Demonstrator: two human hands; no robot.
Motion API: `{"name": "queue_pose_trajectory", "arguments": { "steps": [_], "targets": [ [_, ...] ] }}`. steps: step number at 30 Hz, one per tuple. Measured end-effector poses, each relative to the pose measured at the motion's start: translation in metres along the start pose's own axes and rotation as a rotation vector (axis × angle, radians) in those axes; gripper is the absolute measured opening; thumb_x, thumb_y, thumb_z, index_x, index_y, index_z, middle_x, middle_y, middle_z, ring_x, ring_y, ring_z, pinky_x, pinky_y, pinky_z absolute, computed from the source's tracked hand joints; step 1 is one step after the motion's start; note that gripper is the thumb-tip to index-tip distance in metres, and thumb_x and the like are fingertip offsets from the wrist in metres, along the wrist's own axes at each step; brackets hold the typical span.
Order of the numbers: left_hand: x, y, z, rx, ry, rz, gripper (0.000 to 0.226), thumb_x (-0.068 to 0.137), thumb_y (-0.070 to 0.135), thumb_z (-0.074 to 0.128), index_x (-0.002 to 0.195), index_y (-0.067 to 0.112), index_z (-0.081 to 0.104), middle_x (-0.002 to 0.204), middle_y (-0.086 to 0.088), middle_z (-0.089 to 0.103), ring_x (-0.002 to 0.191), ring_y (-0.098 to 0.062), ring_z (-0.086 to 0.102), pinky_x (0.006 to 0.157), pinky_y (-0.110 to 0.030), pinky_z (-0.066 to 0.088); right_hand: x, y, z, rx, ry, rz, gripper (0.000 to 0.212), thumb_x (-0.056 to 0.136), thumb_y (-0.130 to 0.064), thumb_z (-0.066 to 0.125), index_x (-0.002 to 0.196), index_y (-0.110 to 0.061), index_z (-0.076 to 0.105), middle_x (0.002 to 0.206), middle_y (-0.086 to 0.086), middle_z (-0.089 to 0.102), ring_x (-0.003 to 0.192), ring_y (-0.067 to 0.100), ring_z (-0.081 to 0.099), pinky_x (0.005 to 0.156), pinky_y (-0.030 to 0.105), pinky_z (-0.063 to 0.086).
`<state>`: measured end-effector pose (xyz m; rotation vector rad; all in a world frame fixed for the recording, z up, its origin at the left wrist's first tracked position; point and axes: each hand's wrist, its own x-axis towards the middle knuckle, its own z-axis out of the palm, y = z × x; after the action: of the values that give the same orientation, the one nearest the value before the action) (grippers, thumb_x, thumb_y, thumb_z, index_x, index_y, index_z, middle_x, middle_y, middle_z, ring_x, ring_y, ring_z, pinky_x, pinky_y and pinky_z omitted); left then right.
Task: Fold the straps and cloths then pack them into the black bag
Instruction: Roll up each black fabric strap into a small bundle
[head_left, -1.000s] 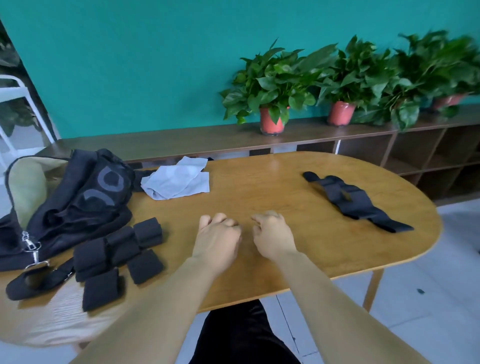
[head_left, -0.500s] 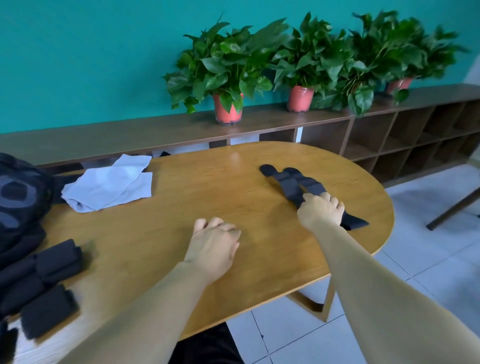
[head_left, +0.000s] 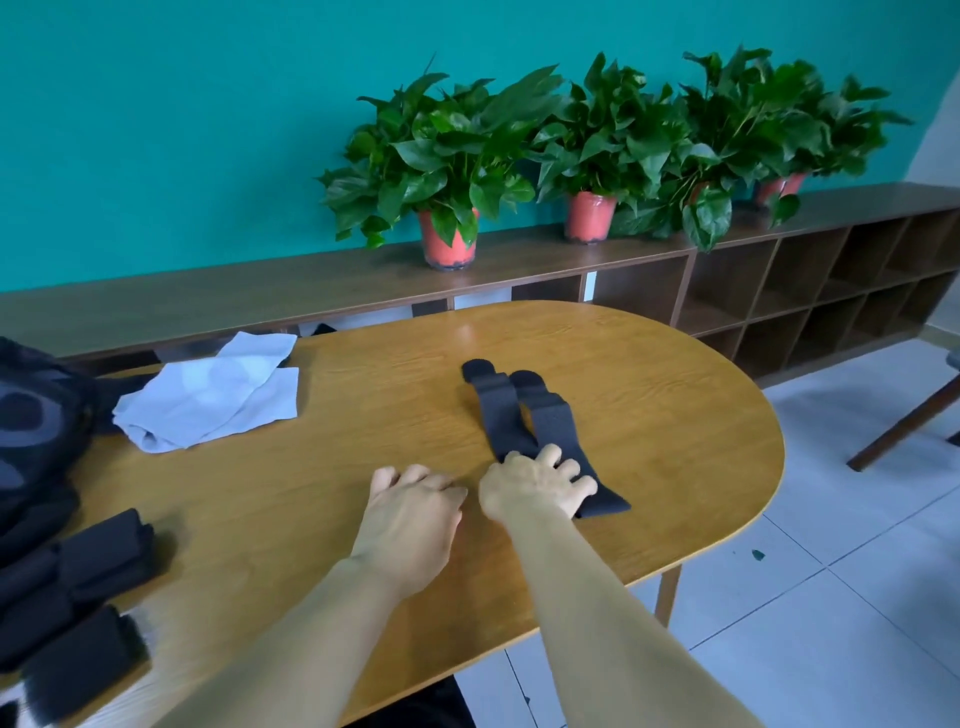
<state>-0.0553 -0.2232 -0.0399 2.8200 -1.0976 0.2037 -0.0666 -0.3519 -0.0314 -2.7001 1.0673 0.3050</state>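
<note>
Right hand (head_left: 535, 488) grips near end of black straps (head_left: 498, 410) with curled fingers, left hand (head_left: 413, 514) rests loosely curled on wooden table (head_left: 675, 441).

An oval wooden table (head_left: 649, 415) stands on a pale tiled floor (head_left: 831, 597), with a dark chair leg (head_left: 904, 426) off its right end. Behind its far edge a long low shelf unit (head_left: 208, 306) runs along a teal wall (head_left: 182, 130). Three leafy plants in red pots (head_left: 448, 244) (head_left: 590, 218) (head_left: 779, 187) stand on the shelf top, from its middle rightward.

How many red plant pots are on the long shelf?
3 on the shelf: left pot, middle pot, right pot, which is partly behind leaves. Foliage may hide another.
</note>
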Motion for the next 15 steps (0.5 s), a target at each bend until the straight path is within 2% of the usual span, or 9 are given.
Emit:
{"name": "queue_pose_trajectory", "arguments": {
  "steps": [4,8,10,11,13,15],
  "targets": [
    [-0.006,-0.011,0.0,0.012,0.056,-0.013,0.028,0.099,0.02,0.037,0.109,0.032,0.06,0.111,0.017,0.056,0.112,-0.011,0.043,0.093,-0.031,0.016,-0.021,-0.018,-0.007,0.129,0.015,-0.069,0.044,0.098,-0.036,0.02,0.128,-0.024,0.05,0.138,0.011,0.036,0.125,0.033,0.03,0.103,0.048,0.019],
    [-0.003,-0.016,-0.006,0.012,0.184,-0.042,0.03,0.099,0.018,0.035,0.102,0.03,0.062,0.103,0.016,0.06,0.103,-0.011,0.048,0.083,-0.025,0.017,-0.023,-0.014,-0.024,0.205,0.212,-0.115,0.037,0.096,-0.032,0.028,0.119,-0.023,0.056,0.132,0.008,0.045,0.122,0.029,0.033,0.098,0.043,0.024],
    [0.004,-0.014,-0.007,-0.062,0.207,-0.057,0.03,0.101,0.021,0.035,0.107,0.03,0.063,0.109,0.016,0.061,0.105,-0.01,0.05,0.082,-0.023,0.015,-0.021,-0.01,-0.028,0.227,0.246,-0.134,0.032,0.094,-0.027,0.033,0.114,-0.023,0.058,0.128,0.006,0.048,0.12,0.027,0.034,0.097,0.041,0.025],
    [0.008,-0.012,-0.006,-0.107,0.196,-0.052,0.03,0.102,0.023,0.035,0.113,0.03,0.062,0.115,0.016,0.06,0.111,-0.01,0.051,0.086,-0.024,0.016,-0.019,-0.009,-0.029,0.24,0.244,-0.149,0.031,0.093,-0.025,0.034,0.113,-0.023,0.058,0.127,0.006,0.048,0.119,0.027,0.034,0.096,0.041,0.025],
    [0.016,-0.006,-0.003,-0.18,0.109,-0.025,0.032,0.102,0.027,0.035,0.125,0.032,0.057,0.131,0.013,0.054,0.128,-0.011,0.044,0.101,-0.028,0.016,-0.016,-0.008,-0.027,0.254,0.235,-0.182,0.029,0.091,-0.023,0.037,0.112,-0.023,0.057,0.125,0.005,0.048,0.119,0.027,0.034,0.095,0.041,0.025],
    [0.019,-0.001,-0.001,-0.186,-0.028,-0.008,0.036,0.102,0.03,0.035,0.135,0.03,0.05,0.146,0.007,0.045,0.139,-0.011,0.033,0.114,-0.036,0.009,-0.014,-0.008,-0.023,0.245,0.227,-0.213,0.027,0.091,-0.025,0.04,0.112,-0.022,0.057,0.124,0.005,0.049,0.119,0.027,0.034,0.095,0.04,0.026]
  ]
}}
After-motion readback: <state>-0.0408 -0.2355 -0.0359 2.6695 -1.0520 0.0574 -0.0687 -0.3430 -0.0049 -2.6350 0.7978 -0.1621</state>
